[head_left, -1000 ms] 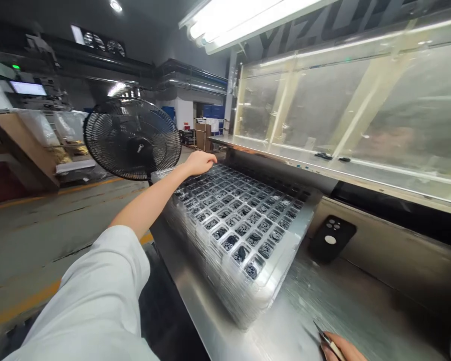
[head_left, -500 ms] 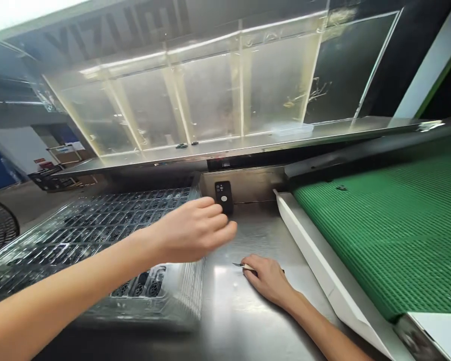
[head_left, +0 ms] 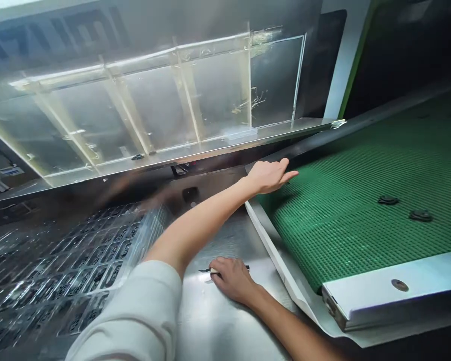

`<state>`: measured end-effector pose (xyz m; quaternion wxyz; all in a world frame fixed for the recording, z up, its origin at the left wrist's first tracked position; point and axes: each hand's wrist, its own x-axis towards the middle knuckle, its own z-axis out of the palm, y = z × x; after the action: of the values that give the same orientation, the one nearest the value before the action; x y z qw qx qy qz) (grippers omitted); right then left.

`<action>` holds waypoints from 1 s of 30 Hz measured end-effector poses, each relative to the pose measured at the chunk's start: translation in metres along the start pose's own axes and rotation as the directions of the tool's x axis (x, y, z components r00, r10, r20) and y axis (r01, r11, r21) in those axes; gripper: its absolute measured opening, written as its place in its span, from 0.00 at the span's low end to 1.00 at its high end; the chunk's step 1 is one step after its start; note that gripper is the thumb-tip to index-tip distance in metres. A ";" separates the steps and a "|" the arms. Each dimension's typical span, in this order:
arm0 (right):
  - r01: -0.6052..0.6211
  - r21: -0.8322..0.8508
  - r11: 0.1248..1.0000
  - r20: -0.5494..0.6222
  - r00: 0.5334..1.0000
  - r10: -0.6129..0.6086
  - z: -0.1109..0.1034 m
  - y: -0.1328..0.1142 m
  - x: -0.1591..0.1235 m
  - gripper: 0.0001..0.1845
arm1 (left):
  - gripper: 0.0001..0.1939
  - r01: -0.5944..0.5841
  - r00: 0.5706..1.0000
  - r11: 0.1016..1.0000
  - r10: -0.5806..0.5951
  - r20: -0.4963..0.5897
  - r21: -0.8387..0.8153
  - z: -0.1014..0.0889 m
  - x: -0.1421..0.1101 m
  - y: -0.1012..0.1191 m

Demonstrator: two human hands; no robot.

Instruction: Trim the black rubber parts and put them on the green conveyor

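Note:
My left hand (head_left: pixel 269 175) is stretched out over the near left edge of the green conveyor belt (head_left: pixel 342 240). Its thumb and forefinger are apart, the other fingers curled, and nothing shows in it. A small dark bit is partly visible just below its fingertips. Two small black parts (head_left: pixel 388 199) lie farther right on the belt. Resting low over the metal table (head_left: pixel 214 311), my right hand (head_left: pixel 233 278) is closed around a small knife (head_left: pixel 213 271) with a pale handle. The knife's thin blade points left.
Stacked clear plastic trays (head_left: pixel 78 265) with black parts in their pockets stand at the left. A metal ledge (head_left: pixel 195 154) with small black pieces runs across the back, below a clear-windowed panel. A white guide strip (head_left: pixel 274 255) separates table and belt.
My left hand has swung right, from above the table to the belt. My right hand still holds the knife on the table. The view has turned right, showing more belt.

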<state>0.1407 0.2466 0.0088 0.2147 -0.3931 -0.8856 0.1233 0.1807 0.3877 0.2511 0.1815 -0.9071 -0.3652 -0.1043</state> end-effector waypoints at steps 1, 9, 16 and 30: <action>0.000 -0.003 1.000 -0.003 1.000 0.000 0.000 0.000 0.000 0.06 | 0.30 0.043 0.999 0.999 -0.043 0.029 -0.025 0.010 0.010 0.006; 0.001 0.015 1.000 -0.002 1.000 -0.001 -0.001 0.003 0.000 0.02 | 0.18 0.085 0.993 0.983 -0.070 0.095 -0.160 0.058 0.033 0.012; 0.019 0.023 1.000 0.019 1.000 -0.020 -0.003 0.004 0.002 0.01 | 0.18 0.252 0.964 0.917 -0.265 -0.001 -0.309 0.067 0.041 -0.025; 0.032 0.005 0.999 -0.001 0.999 -0.032 0.001 0.005 0.000 0.02 | 0.15 0.286 0.953 0.905 -0.236 0.187 -0.316 0.072 0.058 -0.024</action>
<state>0.1438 0.2498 0.0057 0.2180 -0.3784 -0.8913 0.1220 0.2092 0.4694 0.2100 -0.0201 -0.8725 -0.4724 -0.1230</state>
